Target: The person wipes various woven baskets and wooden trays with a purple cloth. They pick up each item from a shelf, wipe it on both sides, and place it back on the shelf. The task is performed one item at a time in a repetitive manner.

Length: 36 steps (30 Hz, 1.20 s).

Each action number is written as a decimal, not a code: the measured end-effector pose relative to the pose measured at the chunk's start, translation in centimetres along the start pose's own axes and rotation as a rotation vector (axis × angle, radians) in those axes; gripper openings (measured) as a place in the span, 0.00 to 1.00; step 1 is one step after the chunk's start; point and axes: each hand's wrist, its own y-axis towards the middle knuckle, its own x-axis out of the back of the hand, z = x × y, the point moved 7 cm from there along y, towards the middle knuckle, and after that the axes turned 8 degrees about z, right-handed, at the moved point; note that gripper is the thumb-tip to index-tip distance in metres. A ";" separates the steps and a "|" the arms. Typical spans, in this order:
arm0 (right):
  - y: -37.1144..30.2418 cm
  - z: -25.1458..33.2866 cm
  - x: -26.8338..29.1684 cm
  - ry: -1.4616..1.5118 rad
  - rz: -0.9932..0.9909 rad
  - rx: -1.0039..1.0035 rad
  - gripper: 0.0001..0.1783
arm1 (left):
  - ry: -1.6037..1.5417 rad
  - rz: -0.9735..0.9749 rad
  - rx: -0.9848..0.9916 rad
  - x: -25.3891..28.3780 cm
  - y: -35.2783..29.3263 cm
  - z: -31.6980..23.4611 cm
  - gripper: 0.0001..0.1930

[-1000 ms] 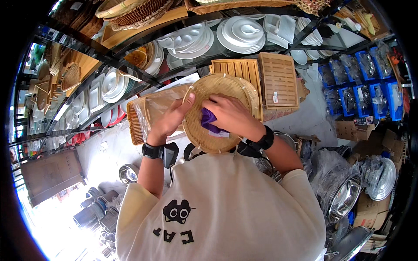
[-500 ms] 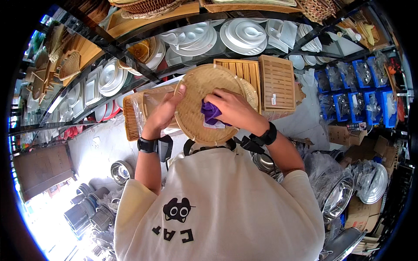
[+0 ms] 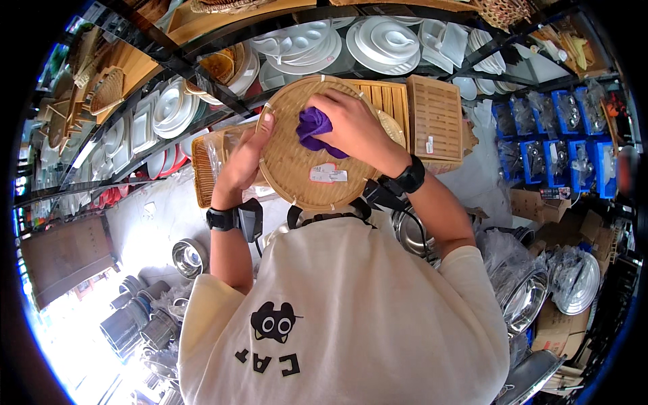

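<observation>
A round, shallow woven bamboo tray (image 3: 290,172) is held up in front of my chest, its flat face toward me. My left hand (image 3: 246,158) grips its left rim, thumb on the face and the other fingers hidden behind. Bunched in my right hand (image 3: 354,128) is a purple cloth (image 3: 314,128), pressed against the upper middle of the tray. A white label with a red edge (image 3: 328,173) shows on the tray's lower part. Behind its right side, part of another round bamboo piece (image 3: 391,131) is visible.
Slatted wooden boxes (image 3: 435,118) stand beyond the tray, with a wicker basket (image 3: 201,172) to the left. White dishes (image 3: 385,44) fill the far shelves. Blue bins (image 3: 530,158) hang at right. Steel basins (image 3: 190,258) and pots lie on the floor on both sides.
My right hand and the purple cloth have moved up and left across the tray, uncovering the label. The tray has shifted slightly left and up with my left hand.
</observation>
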 end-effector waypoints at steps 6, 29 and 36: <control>1.3 2.0 0.8 -0.035 -0.050 0.138 0.23 | 0.130 0.023 0.005 0.7 0.2 0.5 0.32; -12.6 -11.6 -2.5 0.866 -0.185 -0.518 0.28 | -0.228 -0.044 0.042 2.0 3.0 3.9 0.29; -18.9 -15.4 -5.9 1.223 -0.179 -0.878 0.15 | -0.125 0.165 0.261 -1.6 6.9 9.3 0.29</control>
